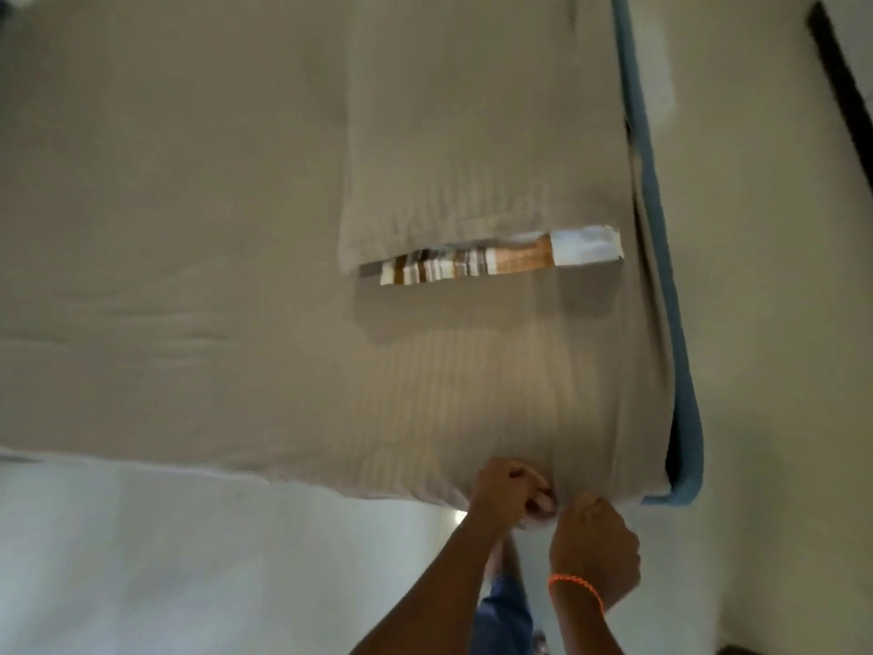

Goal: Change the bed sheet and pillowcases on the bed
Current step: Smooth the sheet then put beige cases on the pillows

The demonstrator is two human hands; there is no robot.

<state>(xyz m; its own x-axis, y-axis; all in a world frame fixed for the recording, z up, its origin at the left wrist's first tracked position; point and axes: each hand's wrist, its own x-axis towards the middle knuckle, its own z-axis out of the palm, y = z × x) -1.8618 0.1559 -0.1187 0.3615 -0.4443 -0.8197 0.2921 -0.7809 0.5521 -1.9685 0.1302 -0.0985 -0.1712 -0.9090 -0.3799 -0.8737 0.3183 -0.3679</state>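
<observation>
A beige striped bed sheet [198,257] covers the mattress, which fills most of the head view. On it lies a pillow in a matching beige pillowcase [477,134]; a striped brown-and-white inner pillow [477,264] sticks out of its open near end. At the near edge of the bed, my left hand [508,491] and my right hand [593,546] both pinch the sheet's edge close together. An orange bracelet sits on my right wrist.
A blue mattress edge [661,257] runs down the bed's right side to the near corner. Pale floor [189,560] lies in front of the bed and to its right. A dark strip [841,87] stands at the far right.
</observation>
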